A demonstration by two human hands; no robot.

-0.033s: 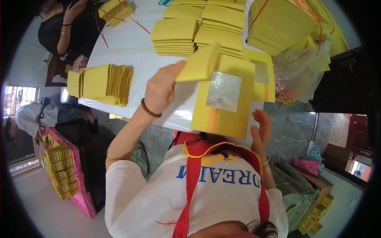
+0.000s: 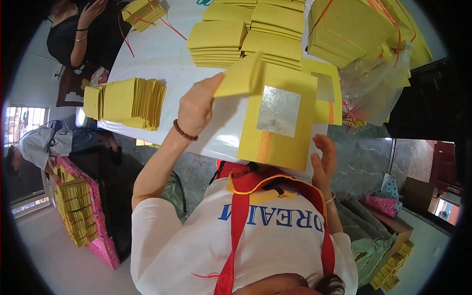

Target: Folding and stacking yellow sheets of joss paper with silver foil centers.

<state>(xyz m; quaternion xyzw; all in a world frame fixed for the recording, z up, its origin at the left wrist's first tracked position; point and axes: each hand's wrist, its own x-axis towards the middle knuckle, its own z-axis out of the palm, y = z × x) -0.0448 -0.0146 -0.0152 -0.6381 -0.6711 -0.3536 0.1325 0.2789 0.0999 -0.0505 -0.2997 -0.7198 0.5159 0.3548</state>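
My left hand (image 2: 195, 109) pinches a folded yellow joss paper (image 2: 237, 78), tilted above the table and overlapping the upper left of a flat sheet. That flat joss paper sheet (image 2: 301, 147) carries a square of silver foil (image 2: 279, 110) and an orange stripe, its near edge at the table's front. Just off its right edge is my right hand (image 2: 324, 160), fingers and thumb apart, holding nothing. Another foil sheet (image 2: 336, 91) lies partly beneath the flat one. Beyond them stand stacks of folded joss paper (image 2: 216, 37).
More folded paper (image 2: 123, 104) stands in a row at left on the white table (image 2: 182, 73). A large tied yellow bundle (image 2: 344, 34) and a clear plastic bag (image 2: 376, 93) are at right. One person (image 2: 61, 39) sits far left; another (image 2: 44, 142) is by packed bundles (image 2: 76, 211).
My left hand has shifted slightly left with the folded joss paper. My right hand and the flat sheet are almost unmoved.
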